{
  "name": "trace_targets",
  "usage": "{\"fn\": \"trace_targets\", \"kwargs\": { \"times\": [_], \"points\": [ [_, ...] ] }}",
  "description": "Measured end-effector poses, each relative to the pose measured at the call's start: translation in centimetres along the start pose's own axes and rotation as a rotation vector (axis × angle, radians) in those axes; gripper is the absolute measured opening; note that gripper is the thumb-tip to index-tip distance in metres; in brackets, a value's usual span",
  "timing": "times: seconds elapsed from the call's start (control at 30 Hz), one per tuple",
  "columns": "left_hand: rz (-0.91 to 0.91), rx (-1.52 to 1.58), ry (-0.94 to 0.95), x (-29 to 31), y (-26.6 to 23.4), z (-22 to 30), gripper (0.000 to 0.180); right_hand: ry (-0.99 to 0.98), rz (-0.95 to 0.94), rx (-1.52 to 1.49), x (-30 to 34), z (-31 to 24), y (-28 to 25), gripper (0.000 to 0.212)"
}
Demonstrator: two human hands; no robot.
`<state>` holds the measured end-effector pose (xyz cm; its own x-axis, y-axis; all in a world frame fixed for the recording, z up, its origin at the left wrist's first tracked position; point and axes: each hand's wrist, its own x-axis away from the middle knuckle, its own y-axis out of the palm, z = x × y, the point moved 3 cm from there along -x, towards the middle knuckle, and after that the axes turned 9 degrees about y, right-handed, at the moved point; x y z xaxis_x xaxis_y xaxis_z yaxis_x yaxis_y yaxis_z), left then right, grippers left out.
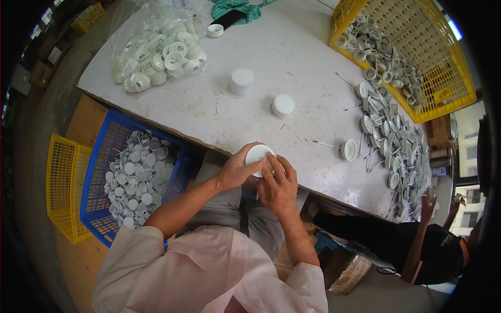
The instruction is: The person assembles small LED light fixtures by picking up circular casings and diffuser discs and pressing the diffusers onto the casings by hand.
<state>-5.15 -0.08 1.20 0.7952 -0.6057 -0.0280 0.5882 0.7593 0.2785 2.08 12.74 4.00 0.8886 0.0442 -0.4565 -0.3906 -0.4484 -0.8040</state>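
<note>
A white round cap-like piece [255, 152] is held between my two hands at the table's near edge. My left hand [234, 171] wraps round its left side, with the thumb over its lower front. The fingers of my right hand [277, 187] are bent and press on its right side and face. What is under the piece is hidden by my hands. Farther off on the table stand two short white cylinders with domed tops, a left one [242, 79] and a right one [283, 105]. To the right lies a white round cup [348, 150] with a thin lead.
Many similar cups with leads [386, 138] are heaped at the right, beside a tilted yellow crate [455, 99] of greyish parts. A clear bag of white rings [156, 57], a phone [228, 20] and green cloth [249, 10] lie farther back. A blue basket [95, 180] of discs stands left. Another person [436, 250] is at right.
</note>
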Motion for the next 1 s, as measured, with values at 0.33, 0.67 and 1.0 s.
{"fn": "trace_targets", "kwargs": {
  "times": [0.33,0.67,1.0],
  "points": [
    [0.015,-0.208,0.157,0.5,-0.4,-0.9,0.040,-0.041,0.163,0.010,0.7,-0.1,1.2,0.049],
    [0.085,-0.153,0.188,1.1,-1.5,-1.5,0.036,-0.111,0.176,-0.019,0.2,-0.9,1.7,0.045],
    [0.188,-0.226,0.183,0.4,-1.3,-1.5,0.029,-0.157,0.213,0.073,0.1,-0.8,2.3,0.040]
  ]
}}
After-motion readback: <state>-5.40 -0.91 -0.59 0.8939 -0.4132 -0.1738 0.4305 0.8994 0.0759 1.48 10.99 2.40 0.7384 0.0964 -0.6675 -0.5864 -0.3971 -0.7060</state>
